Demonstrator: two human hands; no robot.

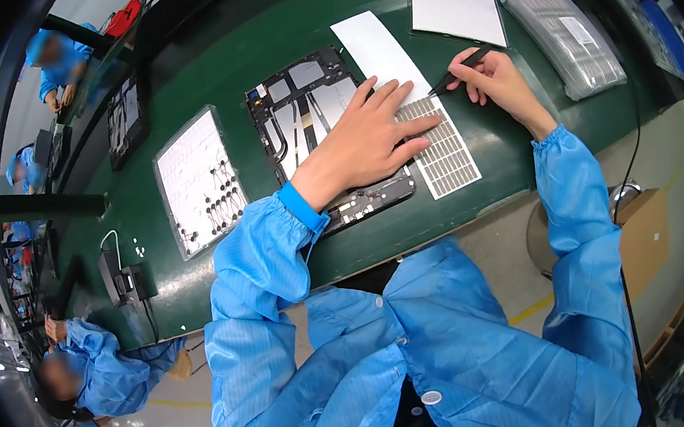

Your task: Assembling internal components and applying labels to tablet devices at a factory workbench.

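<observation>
My left hand (369,137) lies with fingers spread over a white sheet (452,167) bearing rows of small grey rectangular stickers, holding it against the bench. Its palm and wrist are above an opened laptop chassis (307,75), black-framed with silver panels, and hide part of it. A blue band circles that wrist. To the right, my right hand (499,84) grips black tweezers (466,65). Their tips reach the sheet near the upper rows of stickers, close to my left fingertips. Whether the tips pinch a sticker is too small to tell.
Left of the chassis lies a clear-covered white sheet (187,167) with small black parts. A white framed panel (454,8) and a clear plastic tray pack (565,40) lie at the back right. A small black device (122,278) stands front left. Co-workers (112,367) sit leftward.
</observation>
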